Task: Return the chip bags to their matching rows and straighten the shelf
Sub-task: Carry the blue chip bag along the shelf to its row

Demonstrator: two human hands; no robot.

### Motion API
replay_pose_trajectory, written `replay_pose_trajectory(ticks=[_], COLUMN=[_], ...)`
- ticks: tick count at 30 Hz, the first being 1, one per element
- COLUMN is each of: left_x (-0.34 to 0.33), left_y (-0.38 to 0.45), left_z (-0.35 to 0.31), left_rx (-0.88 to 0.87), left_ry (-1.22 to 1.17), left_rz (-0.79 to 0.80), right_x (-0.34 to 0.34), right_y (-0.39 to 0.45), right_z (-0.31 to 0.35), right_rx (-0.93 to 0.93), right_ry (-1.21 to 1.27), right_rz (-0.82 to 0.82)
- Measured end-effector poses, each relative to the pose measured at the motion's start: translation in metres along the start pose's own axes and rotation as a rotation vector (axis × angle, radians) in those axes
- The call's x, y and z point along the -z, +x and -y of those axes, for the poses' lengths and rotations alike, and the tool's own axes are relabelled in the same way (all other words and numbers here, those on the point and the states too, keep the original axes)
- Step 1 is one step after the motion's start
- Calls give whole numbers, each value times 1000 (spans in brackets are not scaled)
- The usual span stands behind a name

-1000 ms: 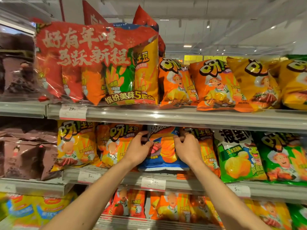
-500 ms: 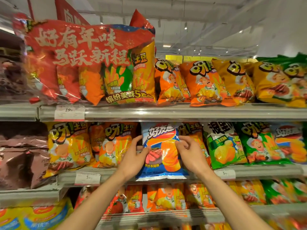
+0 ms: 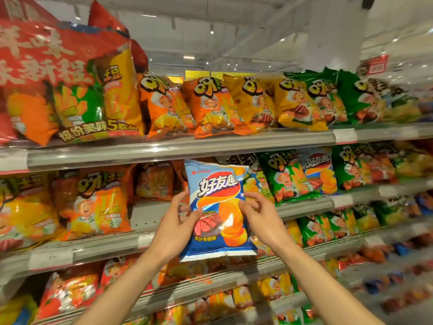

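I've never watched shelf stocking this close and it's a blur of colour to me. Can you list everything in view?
Blue chip bag: one, blue with orange swirl, held in front of the middle shelf.
Second blue bag: one, middle shelf, among green bags.
Multipack: one, red-topped, top shelf left.
Orange bags: several, middle shelf left.
Green bags: several, middle shelf right.
Price tag: white, top shelf rail.
Left hand: grips bag's left edge.
Right hand: grips right edge.

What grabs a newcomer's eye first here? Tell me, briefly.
The blue chip bag at centre, held up in front of the middle shelf by the left hand and right hand. Next, the big red multipack at upper left, above rows of orange bags.
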State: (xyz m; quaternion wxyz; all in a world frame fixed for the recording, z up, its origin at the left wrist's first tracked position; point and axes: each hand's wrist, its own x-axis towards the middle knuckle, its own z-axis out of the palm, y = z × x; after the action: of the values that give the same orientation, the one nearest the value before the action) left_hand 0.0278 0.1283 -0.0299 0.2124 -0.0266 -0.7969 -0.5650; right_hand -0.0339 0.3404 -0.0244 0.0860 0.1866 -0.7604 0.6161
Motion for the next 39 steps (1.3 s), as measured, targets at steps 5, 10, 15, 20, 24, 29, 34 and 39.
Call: replay_pose_trajectory(ticks=[5,10,15,20,24,29,34,39], left_x=[-91,-208,-323,-417,-486,-576,-665,-740], left_y=[1,5,13,33,54,91,143,191], left_z=[-25,-55,-90,-119,-129,-136,-140,-148], left_rx=[-46,-56,-88,-107,-113,-112,-74,-62], left_ry=[-42,-113,-126,-146,-138,-157,-164,-131], left_rz=[33,110,203,282,358,406,446,427], right_x=[96,218,338,430,492,570,647,716], right_y=[-11,-21,-28,-25,-15,12,64,113], right_z=[-16,-45,-68,-86,-111,-152,-194,-225], right_rx=[2,-6,-40,-97,-140,-182,-213,-217], right_ry=[-20,-31,-41,-23,-9,-71,-86,-98], right_rz=[-54,-94,-123,-187,-244,-328,-348,-356])
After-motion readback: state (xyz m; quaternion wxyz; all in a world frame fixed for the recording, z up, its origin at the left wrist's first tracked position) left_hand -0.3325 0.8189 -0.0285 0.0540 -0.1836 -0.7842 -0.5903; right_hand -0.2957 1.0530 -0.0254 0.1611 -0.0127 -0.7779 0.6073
